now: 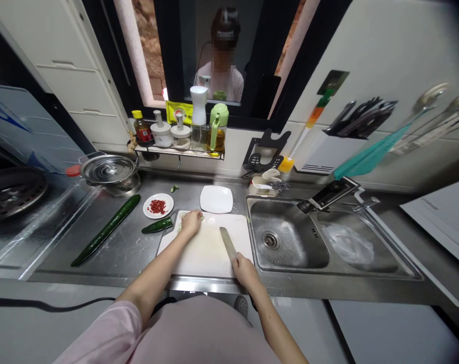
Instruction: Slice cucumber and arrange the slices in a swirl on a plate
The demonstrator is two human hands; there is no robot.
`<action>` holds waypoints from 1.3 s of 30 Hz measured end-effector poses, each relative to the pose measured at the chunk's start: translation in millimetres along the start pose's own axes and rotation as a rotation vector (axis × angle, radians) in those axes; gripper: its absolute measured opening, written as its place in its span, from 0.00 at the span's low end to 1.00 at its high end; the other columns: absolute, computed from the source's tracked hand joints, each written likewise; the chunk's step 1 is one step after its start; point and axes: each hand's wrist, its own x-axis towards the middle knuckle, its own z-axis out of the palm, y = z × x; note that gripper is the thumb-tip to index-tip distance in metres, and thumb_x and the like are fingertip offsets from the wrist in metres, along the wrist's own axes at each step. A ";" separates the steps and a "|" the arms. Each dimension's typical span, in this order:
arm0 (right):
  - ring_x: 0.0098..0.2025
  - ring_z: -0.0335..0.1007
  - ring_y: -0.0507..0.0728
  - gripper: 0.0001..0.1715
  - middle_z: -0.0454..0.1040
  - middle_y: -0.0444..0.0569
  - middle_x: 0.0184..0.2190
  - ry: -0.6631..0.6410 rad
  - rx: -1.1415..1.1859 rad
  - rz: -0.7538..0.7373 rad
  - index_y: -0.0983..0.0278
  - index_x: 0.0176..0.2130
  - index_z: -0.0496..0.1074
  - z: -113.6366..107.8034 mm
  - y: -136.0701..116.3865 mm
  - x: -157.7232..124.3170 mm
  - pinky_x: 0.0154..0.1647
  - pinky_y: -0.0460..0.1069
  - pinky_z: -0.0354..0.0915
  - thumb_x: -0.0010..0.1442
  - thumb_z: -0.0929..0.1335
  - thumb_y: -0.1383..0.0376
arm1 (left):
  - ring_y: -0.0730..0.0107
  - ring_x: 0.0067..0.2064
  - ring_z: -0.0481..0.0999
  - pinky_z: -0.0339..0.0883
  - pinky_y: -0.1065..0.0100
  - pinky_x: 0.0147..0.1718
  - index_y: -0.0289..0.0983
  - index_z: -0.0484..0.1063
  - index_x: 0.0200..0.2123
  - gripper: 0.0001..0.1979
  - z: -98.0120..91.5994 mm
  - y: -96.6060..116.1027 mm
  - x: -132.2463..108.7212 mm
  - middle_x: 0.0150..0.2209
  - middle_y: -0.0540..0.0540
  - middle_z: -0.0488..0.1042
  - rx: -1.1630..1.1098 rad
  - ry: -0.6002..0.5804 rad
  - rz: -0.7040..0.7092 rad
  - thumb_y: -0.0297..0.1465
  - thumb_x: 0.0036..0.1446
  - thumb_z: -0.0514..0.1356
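My right hand [246, 271] is wrapped round the handle of a kitchen knife [228, 243], its blade pointing away from me over the right part of the white cutting board [208, 253]. At the board's far left, my left hand [192, 223] is closed, with a green-edged cucumber slice [202, 218] showing at its fingertips. More thin cucumber slices [182, 216] lie beside that hand, partly hidden by it. A cut piece of cucumber [157, 225] rests just left of the board, on the counter. Behind the board stands a white square plate [216, 199].
A long whole cucumber [107, 230] and a plate [169, 201] of chopped red pieces [157, 207] are on the left. Further back sits a lidded steel pot [117, 174]. The sink [290, 247] adjoins the board's right side. A seasoning rack [179, 152] hangs below the window.
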 end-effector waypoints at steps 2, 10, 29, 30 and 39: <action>0.46 0.72 0.58 0.20 0.76 0.57 0.44 0.015 0.001 -0.004 0.65 0.49 0.67 0.4 0.3 0.1 0.39 0.48 0.57 0.67 0.54 0.61 | 0.62 0.46 0.74 0.60 0.64 0.45 0.43 0.74 0.41 0.13 0.0 4.7 -7.9 0.41 0.47 0.79 -0.064 -0.017 0.000 0.28 0.57 0.52; 0.47 0.71 0.58 0.20 0.76 0.57 0.45 -0.010 -0.005 0.004 0.65 0.51 0.65 -1.9 -2.3 -2.3 0.40 0.47 0.57 0.67 0.54 0.61 | 0.68 0.37 0.75 0.63 0.66 0.43 0.42 0.74 0.41 0.12 11.2 -3.7 -38.6 0.34 0.51 0.78 -0.265 -0.148 -0.078 0.32 0.52 0.59; 0.46 0.72 0.60 0.17 0.76 0.57 0.42 -0.041 -0.217 -0.182 0.63 0.47 0.67 -11.6 -22.1 -19.6 0.42 0.50 0.59 0.67 0.55 0.61 | 0.53 0.51 0.69 0.53 0.56 0.48 0.44 0.74 0.37 0.08 14.5 -20.0 -31.9 0.42 0.46 0.78 0.065 -0.115 -0.083 0.33 0.53 0.57; 0.46 0.72 0.60 0.17 0.76 0.57 0.42 -0.042 -0.220 -0.187 0.63 0.48 0.67 -12.6 -22.4 -19.2 0.43 0.50 0.59 0.67 0.55 0.61 | 0.54 0.51 0.68 0.52 0.56 0.49 0.44 0.74 0.37 0.08 14.9 -20.0 -31.5 0.42 0.46 0.78 0.067 -0.114 -0.086 0.33 0.53 0.58; 0.46 0.72 0.60 0.17 0.76 0.58 0.42 -0.061 -0.244 -0.220 0.64 0.47 0.68 -16.9 -24.8 -16.3 0.42 0.50 0.59 0.66 0.56 0.62 | 0.55 0.50 0.68 0.51 0.57 0.48 0.44 0.73 0.37 0.08 15.8 -20.3 -32.0 0.41 0.45 0.78 0.063 -0.107 -0.081 0.34 0.53 0.58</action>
